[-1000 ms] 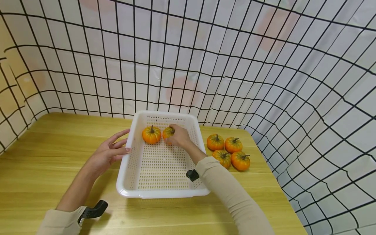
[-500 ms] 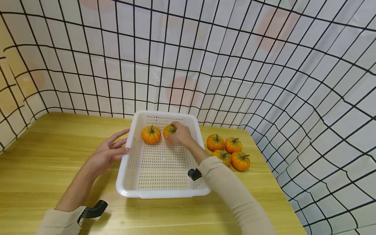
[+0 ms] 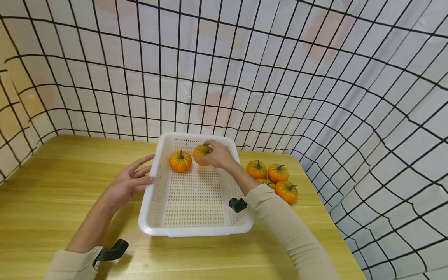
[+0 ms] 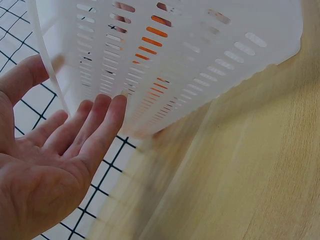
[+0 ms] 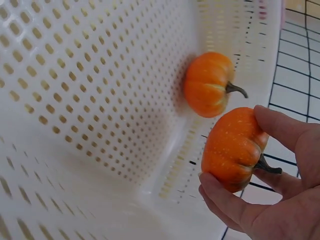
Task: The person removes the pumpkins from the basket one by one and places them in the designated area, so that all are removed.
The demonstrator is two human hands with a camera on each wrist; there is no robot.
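My right hand (image 3: 219, 154) pinches a small orange pumpkin (image 5: 232, 150) with a dark stem, thumb and fingers on either side. This pumpkin is inside the white perforated plastic basket (image 3: 196, 230), toward its back. Left of it, another small pumpkin (image 3: 180, 161) sits on the basket floor; the right wrist view shows that pumpkin (image 5: 207, 84) beyond the held one. At the basket's left side, my left hand (image 3: 124, 182) holds the rim, its thumb lapping over the edge. In the left wrist view the left hand's fingers (image 4: 102, 117) lie against the outer wall.
To the right of the basket, several more pumpkins (image 3: 278, 172) stand grouped on the wooden table (image 3: 87, 163), one partly hidden by my right forearm. A black wire grid (image 3: 175, 70) over pale sheeting rises behind the table and along the right side.
My right hand has moved slightly up and back with the pumpkin, raising it higher in the head view. The left hand, the basket and the other pumpkins have stayed in place.
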